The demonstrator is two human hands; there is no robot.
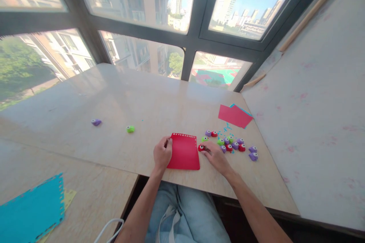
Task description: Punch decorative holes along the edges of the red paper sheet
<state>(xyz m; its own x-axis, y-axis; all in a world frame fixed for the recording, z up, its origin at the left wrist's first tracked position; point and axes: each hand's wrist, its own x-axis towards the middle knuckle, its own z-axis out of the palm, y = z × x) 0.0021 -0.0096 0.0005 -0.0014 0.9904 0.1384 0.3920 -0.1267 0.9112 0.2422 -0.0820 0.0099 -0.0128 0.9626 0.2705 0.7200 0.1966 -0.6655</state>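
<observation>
A red paper sheet with punched holes along its top and right edges lies on the wooden table in front of me. My left hand pinches the sheet's upper left edge. My right hand rests just right of the sheet, fingers on a small red punch. Several small punches in red, green and purple are clustered to the right of that hand.
A red sheet over a blue one lies at the far right. Blue paper bits are scattered near the punches. A green punch and a purple punch sit apart at left. A blue punched sheet lies at lower left.
</observation>
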